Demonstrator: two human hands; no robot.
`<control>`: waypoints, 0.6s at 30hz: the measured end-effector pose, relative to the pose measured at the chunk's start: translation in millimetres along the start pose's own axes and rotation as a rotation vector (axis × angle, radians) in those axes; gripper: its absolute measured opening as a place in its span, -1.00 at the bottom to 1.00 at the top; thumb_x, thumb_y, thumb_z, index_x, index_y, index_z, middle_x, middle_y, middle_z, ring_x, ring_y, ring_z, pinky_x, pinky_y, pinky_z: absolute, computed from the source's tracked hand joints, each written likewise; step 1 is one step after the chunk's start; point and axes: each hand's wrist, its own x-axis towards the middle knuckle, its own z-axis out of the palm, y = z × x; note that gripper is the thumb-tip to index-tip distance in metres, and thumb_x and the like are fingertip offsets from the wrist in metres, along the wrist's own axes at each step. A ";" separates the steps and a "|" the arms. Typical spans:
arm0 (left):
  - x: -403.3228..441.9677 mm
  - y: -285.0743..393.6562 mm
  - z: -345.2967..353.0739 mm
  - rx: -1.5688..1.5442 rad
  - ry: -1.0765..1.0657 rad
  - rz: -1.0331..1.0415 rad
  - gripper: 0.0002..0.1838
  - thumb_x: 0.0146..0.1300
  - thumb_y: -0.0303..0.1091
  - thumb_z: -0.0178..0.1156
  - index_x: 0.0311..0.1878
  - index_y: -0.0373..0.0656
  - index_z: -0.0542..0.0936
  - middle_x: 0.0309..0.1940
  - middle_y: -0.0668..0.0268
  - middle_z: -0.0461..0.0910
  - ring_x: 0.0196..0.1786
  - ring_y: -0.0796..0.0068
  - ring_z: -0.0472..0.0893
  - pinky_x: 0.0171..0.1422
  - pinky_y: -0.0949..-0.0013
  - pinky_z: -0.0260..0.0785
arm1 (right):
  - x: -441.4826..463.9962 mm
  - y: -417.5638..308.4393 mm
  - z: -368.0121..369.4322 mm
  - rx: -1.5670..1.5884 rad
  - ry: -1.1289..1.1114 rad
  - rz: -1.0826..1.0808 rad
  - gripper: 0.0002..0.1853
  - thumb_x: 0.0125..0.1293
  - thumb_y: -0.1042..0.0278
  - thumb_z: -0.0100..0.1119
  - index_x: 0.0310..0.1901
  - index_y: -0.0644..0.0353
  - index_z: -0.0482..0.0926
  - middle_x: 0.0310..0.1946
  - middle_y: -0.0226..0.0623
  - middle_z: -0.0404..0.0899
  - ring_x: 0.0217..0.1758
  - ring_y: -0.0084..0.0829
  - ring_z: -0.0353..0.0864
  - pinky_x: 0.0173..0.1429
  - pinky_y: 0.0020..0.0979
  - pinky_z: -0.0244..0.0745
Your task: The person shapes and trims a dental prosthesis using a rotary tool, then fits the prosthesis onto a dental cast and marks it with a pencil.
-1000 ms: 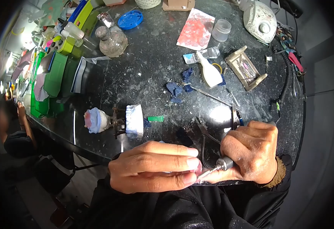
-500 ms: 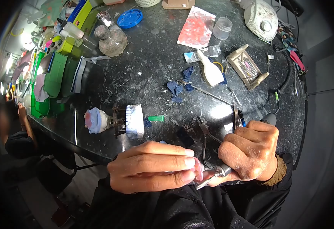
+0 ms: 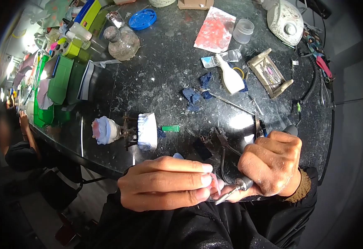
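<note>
Now I see left hand (image 3: 165,184) pinching pink piece (image 3: 216,187), freshly turned, near edge of tabletop (image 3: 160,83); right hand (image 3: 271,164) grips handpiece (image 3: 244,183), likely between cuts.

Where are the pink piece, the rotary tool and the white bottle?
Pink piece (image 3: 216,184): head view, on its exposed edge.
Rotary tool (image 3: 244,183): head view, on the collar at its front end.
White bottle (image 3: 232,80): head view, on the middle of its body.

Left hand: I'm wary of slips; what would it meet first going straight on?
Beyond the pink piece in the left hand, likely the metal bit in the right hand; depth is unclear.
</note>
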 end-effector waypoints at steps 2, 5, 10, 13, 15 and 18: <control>-3.5 -3.2 8.4 -0.017 0.096 0.047 -0.80 -0.16 -0.61 0.41 -0.38 -0.34 0.66 -0.36 0.19 0.63 -0.23 0.27 0.67 -0.19 0.48 0.61 | -0.3 1.0 0.5 0.006 0.008 -0.022 -0.43 -0.20 -0.32 0.29 -0.69 0.05 0.33 -0.78 -0.51 0.23 -0.80 -0.54 0.27 -0.67 -0.51 0.03; -5.9 -5.5 11.6 -0.027 0.133 0.113 -0.81 -0.17 -0.65 0.40 -0.41 -0.34 0.65 -0.38 0.20 0.64 -0.23 0.27 0.67 -0.18 0.51 0.61 | 1.1 2.5 -2.9 0.042 -0.043 0.021 -0.40 -0.29 -0.39 0.31 -0.67 0.03 0.34 -0.78 -0.51 0.25 -0.79 -0.54 0.30 -0.66 -0.50 0.05; -3.3 2.8 11.1 -0.029 0.129 0.041 -0.81 -0.16 -0.60 0.42 -0.39 -0.31 0.66 -0.35 0.24 0.63 -0.21 0.34 0.66 -0.17 0.52 0.62 | 7.4 8.5 -7.7 0.188 -0.103 0.137 -0.42 -0.22 -0.32 0.34 -0.60 0.06 0.37 -0.77 -0.52 0.31 -0.77 -0.52 0.41 -0.67 -0.49 0.24; -4.5 -0.4 15.2 0.056 0.179 0.069 -0.81 -0.15 -0.56 0.43 -0.39 -0.28 0.67 -0.33 0.27 0.63 -0.21 0.39 0.65 -0.16 0.55 0.62 | 5.8 12.3 -9.5 0.382 -0.056 0.168 -0.47 -0.28 -0.21 0.45 -0.50 0.07 0.48 -0.74 -0.52 0.39 -0.75 -0.53 0.44 -0.69 -0.53 0.22; -4.0 -0.5 14.5 0.115 0.176 0.069 -0.81 -0.15 -0.55 0.43 -0.38 -0.27 0.67 -0.32 0.28 0.62 -0.21 0.42 0.64 -0.16 0.55 0.61 | 7.1 6.4 -6.3 0.544 0.034 0.159 -0.56 -0.11 0.00 0.46 -0.28 0.15 0.63 -0.66 -0.44 0.54 -0.73 -0.55 0.49 -0.69 -0.54 0.20; -2.2 9.4 8.7 0.151 0.101 -0.014 -0.79 -0.13 -0.56 0.42 -0.34 -0.25 0.67 -0.28 0.29 0.61 -0.20 0.42 0.64 -0.13 0.54 0.61 | 3.6 2.0 -4.6 0.714 0.046 0.172 -0.72 0.03 0.33 0.39 -0.19 0.19 0.68 -0.67 -0.42 0.56 -0.76 -0.58 0.47 -0.70 -0.55 0.17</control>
